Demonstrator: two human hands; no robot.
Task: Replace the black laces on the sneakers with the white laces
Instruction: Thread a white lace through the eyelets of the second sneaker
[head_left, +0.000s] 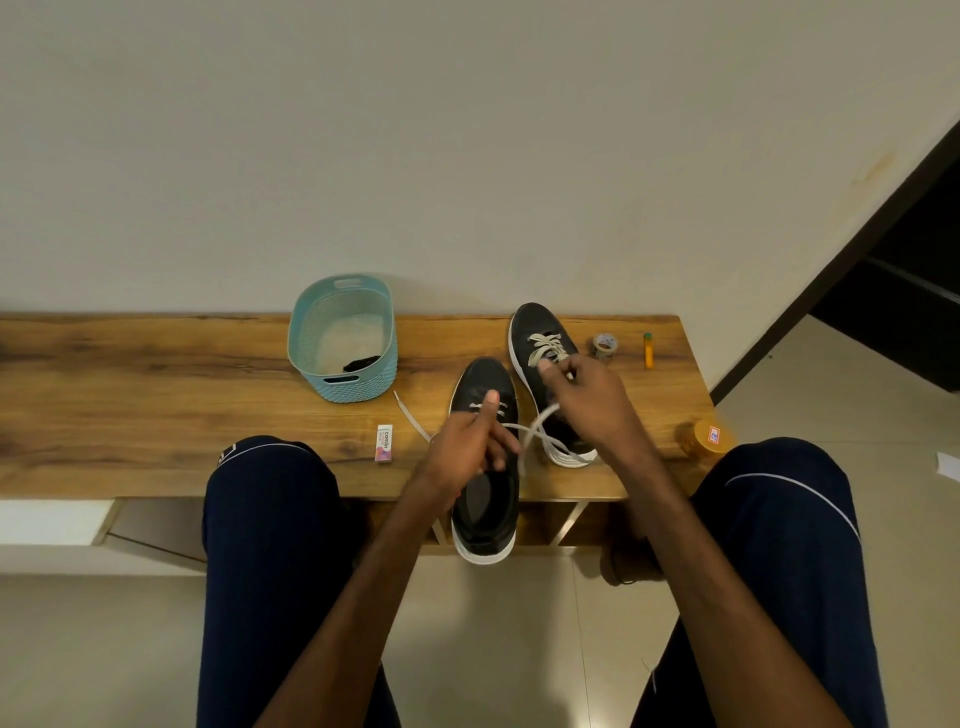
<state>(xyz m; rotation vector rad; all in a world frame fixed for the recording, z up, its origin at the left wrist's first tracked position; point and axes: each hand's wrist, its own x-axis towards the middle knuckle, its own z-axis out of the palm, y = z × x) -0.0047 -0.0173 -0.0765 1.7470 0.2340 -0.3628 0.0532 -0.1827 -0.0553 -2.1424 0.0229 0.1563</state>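
Note:
Two black sneakers with white soles lie on a wooden bench (156, 405). The near sneaker (485, 519) overhangs the front edge; it has a white lace (540, 441) through its lowest eyelets only. My left hand (470, 447) grips this sneaker's upper, thumb pressed on the lace row. My right hand (592, 400) pinches one end of that white lace, pulled up over the far sneaker (540, 332), which is laced white. The lace's other end (410, 415) trails left across the bench. A black lace (361, 362) lies in the teal basket (358, 387).
On the bench are a small white-pink box (384, 442), a tape roll (605, 347), a small orange tube (648, 351) and a yellow jar (704, 439) at the right front corner. My knees flank the sneakers. A wall stands behind the bench.

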